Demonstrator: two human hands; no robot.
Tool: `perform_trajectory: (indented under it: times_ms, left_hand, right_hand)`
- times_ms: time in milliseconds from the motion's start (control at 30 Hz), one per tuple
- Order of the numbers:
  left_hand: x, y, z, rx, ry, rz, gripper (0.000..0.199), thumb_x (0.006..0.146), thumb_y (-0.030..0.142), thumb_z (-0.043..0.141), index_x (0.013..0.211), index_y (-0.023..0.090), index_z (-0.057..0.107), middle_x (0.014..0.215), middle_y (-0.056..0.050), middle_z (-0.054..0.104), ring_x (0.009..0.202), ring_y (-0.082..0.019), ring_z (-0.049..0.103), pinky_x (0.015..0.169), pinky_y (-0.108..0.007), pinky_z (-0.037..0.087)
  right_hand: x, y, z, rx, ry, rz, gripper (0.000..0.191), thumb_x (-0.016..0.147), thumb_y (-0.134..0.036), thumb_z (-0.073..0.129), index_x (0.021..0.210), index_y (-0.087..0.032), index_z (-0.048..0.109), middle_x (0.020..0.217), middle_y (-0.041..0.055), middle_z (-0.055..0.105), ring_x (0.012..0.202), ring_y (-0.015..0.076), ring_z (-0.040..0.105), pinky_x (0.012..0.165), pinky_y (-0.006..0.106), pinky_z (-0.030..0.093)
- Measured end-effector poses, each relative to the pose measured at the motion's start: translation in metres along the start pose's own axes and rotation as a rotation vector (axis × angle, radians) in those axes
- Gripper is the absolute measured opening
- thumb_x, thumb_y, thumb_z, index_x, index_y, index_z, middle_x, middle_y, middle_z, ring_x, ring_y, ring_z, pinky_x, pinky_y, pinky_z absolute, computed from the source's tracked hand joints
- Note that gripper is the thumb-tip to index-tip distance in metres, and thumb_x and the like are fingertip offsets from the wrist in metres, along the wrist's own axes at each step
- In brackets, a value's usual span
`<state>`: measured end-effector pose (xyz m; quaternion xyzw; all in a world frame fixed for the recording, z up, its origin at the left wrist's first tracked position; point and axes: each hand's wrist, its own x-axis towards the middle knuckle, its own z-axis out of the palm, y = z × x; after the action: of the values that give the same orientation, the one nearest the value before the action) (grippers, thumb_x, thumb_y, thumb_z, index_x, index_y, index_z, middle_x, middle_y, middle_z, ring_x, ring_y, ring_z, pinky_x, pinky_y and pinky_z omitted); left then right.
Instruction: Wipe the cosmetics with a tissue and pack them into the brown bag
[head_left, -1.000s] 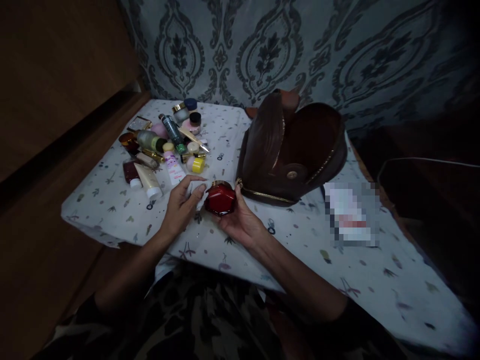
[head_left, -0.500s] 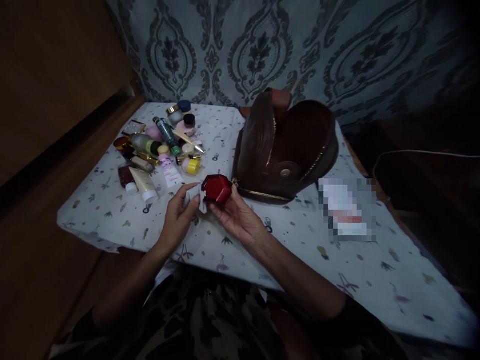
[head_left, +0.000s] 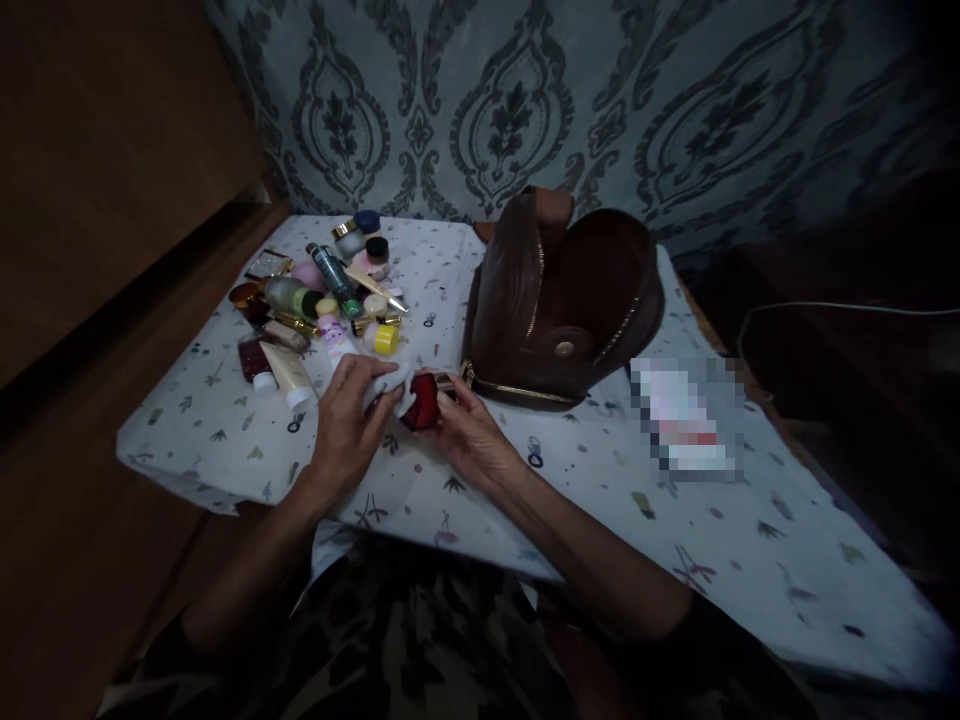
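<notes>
Red container (head_left: 423, 402) sits within the right hand's grip (head_left: 448, 408).

dim, bluish light; dark corners, right side pixelated.

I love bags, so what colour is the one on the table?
The bag is dark brown, showing best in the head view.
</notes>
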<state>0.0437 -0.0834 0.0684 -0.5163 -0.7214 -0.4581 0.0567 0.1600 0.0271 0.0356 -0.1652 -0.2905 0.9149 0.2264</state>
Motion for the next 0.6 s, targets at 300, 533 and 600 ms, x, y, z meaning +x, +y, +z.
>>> perform_trajectory:
  times_ms: [300, 533, 600]
  left_hand:
    - [-0.024, 0.012, 0.005, -0.155, -0.178, 0.088, 0.014, 0.093, 0.016, 0.058, 0.105, 0.023, 0.056, 0.095, -0.002, 0.060, 0.091, -0.017, 0.059, 0.082, -0.029, 0.047]
    - [-0.022, 0.025, -0.011, -0.081, -0.114, 0.143, 0.020, 0.093, 0.015, 0.058, 0.110, 0.024, 0.055, 0.099, -0.003, 0.062, 0.093, -0.016, 0.060, 0.083, -0.028, 0.049]
    - [-0.020, 0.028, -0.013, -0.017, -0.114, 0.203, 0.023, 0.093, 0.015, 0.057, 0.114, 0.024, 0.055, 0.102, -0.004, 0.062, 0.095, -0.018, 0.061, 0.084, -0.029, 0.049]
  right_hand:
    - [0.006, 0.000, -0.007, 0.095, 0.007, 0.022, 0.030, 0.064, -0.031, 0.088, 0.084, -0.017, 0.071, 0.080, -0.0006, 0.074, 0.070, 0.0114, 0.065, 0.063, 0.020, 0.054]
    - [0.001, -0.004, -0.002, -0.106, -0.016, -0.015, 0.044, 0.064, -0.030, 0.085, 0.103, -0.023, 0.065, 0.090, -0.0010, 0.072, 0.077, 0.0137, 0.066, 0.068, 0.023, 0.052]
    - [-0.002, -0.004, 0.001, -0.314, -0.007, -0.159, 0.048, 0.058, -0.021, 0.085, 0.101, -0.024, 0.064, 0.094, -0.0020, 0.070, 0.083, 0.0146, 0.065, 0.075, 0.025, 0.051]
